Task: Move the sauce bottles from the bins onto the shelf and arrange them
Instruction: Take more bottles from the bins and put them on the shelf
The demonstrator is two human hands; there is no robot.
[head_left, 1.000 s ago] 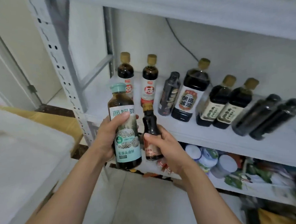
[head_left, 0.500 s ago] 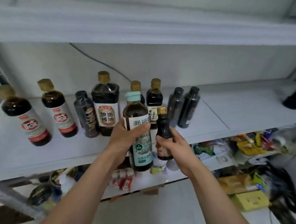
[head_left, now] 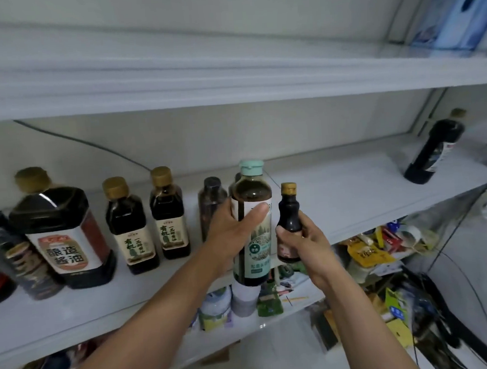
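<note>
My left hand point(head_left: 233, 230) grips a tall bottle with a teal cap point(head_left: 253, 229) upright in front of the white shelf point(head_left: 351, 195). Right beside it, my right hand point(head_left: 305, 237) holds a small dark bottle with a gold cap point(head_left: 288, 213). On the shelf stand a large square soy sauce bottle point(head_left: 63, 238), two gold-capped bottles with beige labels point(head_left: 150, 221), and a slim dark bottle point(head_left: 211, 206) partly hidden behind my left hand. A lone dark bottle point(head_left: 434, 150) stands at the shelf's far right.
More bottles point(head_left: 4, 256) stand at the left edge. A bare stretch of shelf lies between the held bottles and the far-right bottle. The lower shelf point(head_left: 273, 319) is crowded with packets and jars. An upper shelf point(head_left: 230, 85) hangs overhead; cables point(head_left: 470, 278) run at right.
The view has swung right along the shelf. Both hands have carried their bottles rightward, past the row of standing bottles, and slightly up toward the bare stretch.
</note>
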